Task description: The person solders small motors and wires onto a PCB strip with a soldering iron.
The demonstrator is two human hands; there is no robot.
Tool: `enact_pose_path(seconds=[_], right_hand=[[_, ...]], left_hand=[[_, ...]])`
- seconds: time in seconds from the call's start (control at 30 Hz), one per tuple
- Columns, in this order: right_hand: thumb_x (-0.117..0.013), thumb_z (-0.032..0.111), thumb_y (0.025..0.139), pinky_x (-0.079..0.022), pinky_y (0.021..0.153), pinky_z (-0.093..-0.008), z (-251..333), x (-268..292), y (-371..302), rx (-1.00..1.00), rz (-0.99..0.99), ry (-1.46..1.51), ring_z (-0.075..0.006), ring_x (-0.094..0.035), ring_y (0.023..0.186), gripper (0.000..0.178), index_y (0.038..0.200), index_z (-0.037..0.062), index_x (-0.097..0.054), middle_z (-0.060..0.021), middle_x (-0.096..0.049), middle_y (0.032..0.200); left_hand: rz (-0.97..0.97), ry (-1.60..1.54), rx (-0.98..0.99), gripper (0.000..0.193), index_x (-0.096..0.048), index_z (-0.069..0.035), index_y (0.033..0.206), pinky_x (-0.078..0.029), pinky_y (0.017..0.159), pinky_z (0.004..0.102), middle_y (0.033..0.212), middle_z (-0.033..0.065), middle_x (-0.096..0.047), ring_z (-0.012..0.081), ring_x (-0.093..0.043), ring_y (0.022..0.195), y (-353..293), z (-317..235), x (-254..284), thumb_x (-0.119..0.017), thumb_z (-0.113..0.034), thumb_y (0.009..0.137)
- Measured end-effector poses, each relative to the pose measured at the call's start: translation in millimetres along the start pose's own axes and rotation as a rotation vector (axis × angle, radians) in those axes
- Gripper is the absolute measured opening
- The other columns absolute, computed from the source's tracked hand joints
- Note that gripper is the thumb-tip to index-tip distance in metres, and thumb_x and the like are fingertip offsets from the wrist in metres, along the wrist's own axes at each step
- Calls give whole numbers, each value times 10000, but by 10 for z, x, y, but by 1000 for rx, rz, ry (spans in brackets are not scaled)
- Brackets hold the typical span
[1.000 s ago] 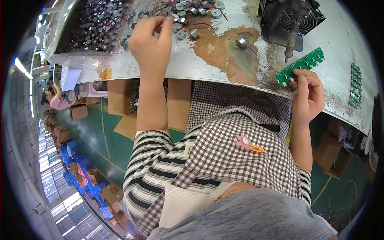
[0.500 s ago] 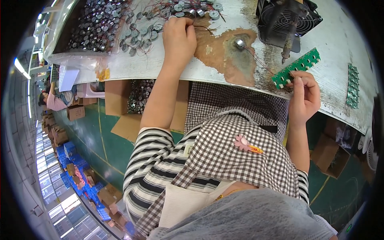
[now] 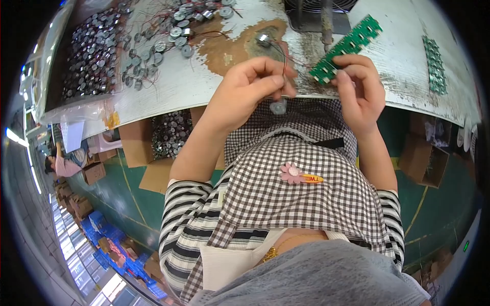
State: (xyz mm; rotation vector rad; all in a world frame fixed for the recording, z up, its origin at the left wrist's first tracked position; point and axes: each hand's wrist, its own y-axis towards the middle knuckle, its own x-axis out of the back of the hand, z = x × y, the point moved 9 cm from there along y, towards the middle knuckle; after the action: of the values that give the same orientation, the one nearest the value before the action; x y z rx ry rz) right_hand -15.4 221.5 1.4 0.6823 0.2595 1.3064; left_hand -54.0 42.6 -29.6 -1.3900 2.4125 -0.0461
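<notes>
Head view: left hand [image 3: 245, 94] fingers pinch a small silver wired motor [image 3: 278, 106]; right hand [image 3: 360, 89] fingers grip a green board strip [image 3: 347, 48].

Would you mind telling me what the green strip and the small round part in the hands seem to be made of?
The green strip, in the right hand, looks like rigid circuit-board laminate: matte green with pale pads. The small round part below the left hand looks like bare metal, silvery and slightly shiny, hanging on thin wires.
</notes>
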Motion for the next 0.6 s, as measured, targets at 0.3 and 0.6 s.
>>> enact_pose_path(seconds=[0.3, 0.6], right_hand=[[-625, -50, 808, -496, 577, -217, 30, -9, 14, 61, -23, 14, -119, -588, 647, 74, 825, -28, -557, -153, -637, 941], [-623, -49, 807, -495, 572, -214, 19, 12, 24, 40, -33, 44, -112, -589, 643, 73, 821, -28, -554, -152, -639, 942]], left_hand=[[-158, 207, -116, 151, -630, 20, 910, -387, 554, 169, 744, -21, -588, 23, -491, 620, 184, -29, -87, -653, -124, 872], [-178, 601, -430, 114, -658, 4, 805, -367, 536, 202, 733, -4, -553, 40, -447, 607, 252, -262, -180, -706, -97, 780]])
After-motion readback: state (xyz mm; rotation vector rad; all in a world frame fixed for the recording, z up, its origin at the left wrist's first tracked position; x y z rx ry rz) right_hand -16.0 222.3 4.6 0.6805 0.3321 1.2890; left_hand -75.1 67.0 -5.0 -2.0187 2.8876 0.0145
